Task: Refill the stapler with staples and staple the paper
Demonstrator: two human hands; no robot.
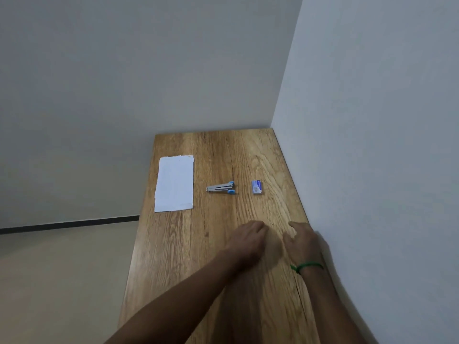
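While both hands, left hand [248, 238] and right hand [301, 240], hover empty and loosely open over the tabletop [218, 269], nothing's started; next: reach for stapler [220, 188] and staple box [257, 187].

Illumination is dim, soft and even, with a cool grey cast on the walls [99, 83]. No light source is in view. The right wall [385, 120] reads brighter than the back wall. A mild sheen lies on the far right part of the table [263, 155]. Shadows are weak: a faint one under the stapler [220, 188], a soft dark one beside the right hand [301, 242] on the wall. Both hands show slight motion blur; the left hand [248, 238] is smeared at the fingertips. Wide-angle distortion bends the wall corner and table edges. Fine detail is soft overall.
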